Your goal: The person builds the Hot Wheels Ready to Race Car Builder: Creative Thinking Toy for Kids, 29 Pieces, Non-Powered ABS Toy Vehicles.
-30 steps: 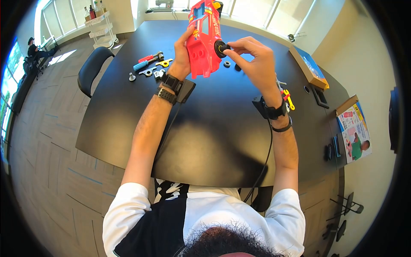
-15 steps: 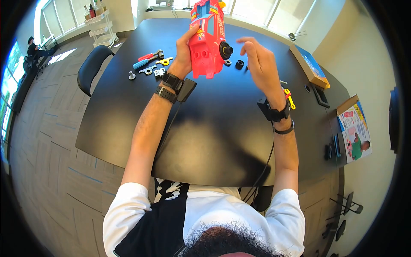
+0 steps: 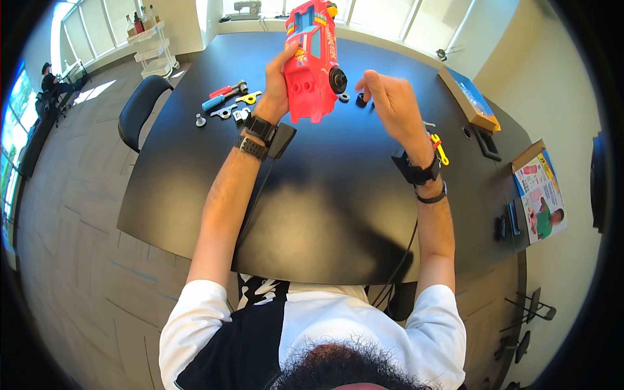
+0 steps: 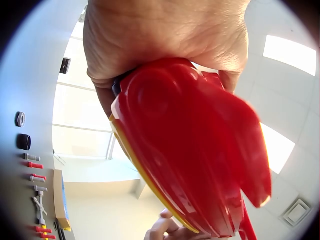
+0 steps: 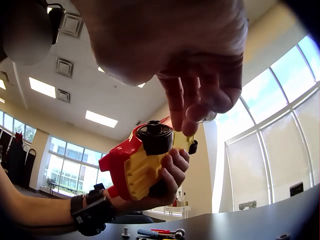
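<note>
Raised over the table, a red toy vehicle (image 3: pixel 309 91) is gripped by my left hand (image 3: pixel 277 81) along its side. A black wheel (image 3: pixel 338 80) sits on its right flank. The right wrist view shows the wheel's black hub (image 5: pixel 155 128) and the ribbed yellow underside (image 5: pixel 141 172), with the left hand's fingers (image 5: pixel 175 167) around the body. In the left wrist view the red shell (image 4: pixel 180 145) fills the middle. My right hand (image 3: pixel 396 107) hovers right of the wheel, apart from it; its fingers (image 5: pixel 190 102) are loosely bent, with nothing visible between them.
Screwdriver-like tools (image 3: pixel 221 97) and small yellow and grey parts lie left of the toy. Behind the right hand are a black ring (image 3: pixel 361 100) and a grey ring (image 3: pixel 344 97). A yellow wrench (image 3: pixel 440 149) and boxes (image 3: pixel 468 101) are at the right.
My right hand has let go of the black wheel's hub and drawn away to the right. The toy has turned slightly in my left hand, which keeps its grip.
</note>
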`<state>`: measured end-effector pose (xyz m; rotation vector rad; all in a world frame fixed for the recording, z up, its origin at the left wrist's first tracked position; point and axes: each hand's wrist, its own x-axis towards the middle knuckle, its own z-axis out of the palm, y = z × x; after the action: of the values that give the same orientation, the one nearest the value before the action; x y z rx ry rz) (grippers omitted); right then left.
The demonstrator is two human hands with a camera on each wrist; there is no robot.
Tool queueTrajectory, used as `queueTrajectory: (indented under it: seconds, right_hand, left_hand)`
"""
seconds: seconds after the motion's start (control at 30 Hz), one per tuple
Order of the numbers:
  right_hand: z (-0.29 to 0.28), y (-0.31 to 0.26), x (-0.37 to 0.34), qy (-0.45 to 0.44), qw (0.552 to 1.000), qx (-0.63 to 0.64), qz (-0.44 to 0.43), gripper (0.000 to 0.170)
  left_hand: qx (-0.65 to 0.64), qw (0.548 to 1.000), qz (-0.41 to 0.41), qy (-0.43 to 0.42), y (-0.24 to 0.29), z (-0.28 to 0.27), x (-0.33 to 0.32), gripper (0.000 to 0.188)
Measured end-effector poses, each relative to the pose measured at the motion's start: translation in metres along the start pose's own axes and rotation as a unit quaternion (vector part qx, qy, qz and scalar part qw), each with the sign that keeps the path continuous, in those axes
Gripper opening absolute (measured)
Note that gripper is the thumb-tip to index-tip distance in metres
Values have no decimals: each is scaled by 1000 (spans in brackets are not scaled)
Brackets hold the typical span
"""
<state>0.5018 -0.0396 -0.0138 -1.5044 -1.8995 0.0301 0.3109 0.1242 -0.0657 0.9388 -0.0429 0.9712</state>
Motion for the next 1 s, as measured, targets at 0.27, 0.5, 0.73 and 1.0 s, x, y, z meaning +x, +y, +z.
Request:
queueTrajectory:
  seconds: [0.27, 0.5, 0.73, 1.0]
  right_hand:
    - [4, -2, 4, 28, 998, 31, -43, 46]
    - [3, -17, 3, 25, 996, 43, -72, 38]
    - [8, -27, 0, 37, 988, -93, -120, 22]
    - [20, -15, -2, 47, 984, -73, -157, 22]
  left_hand:
    - [-16, 1000, -3, -4, -3, -3, 0, 63]
    - [36, 999, -21, -14, -4, -7, 1, 60]
    - [0, 999, -32, -18, -6, -3, 1, 56]
    - [-9, 999, -25, -20, -4, -6, 0, 58]
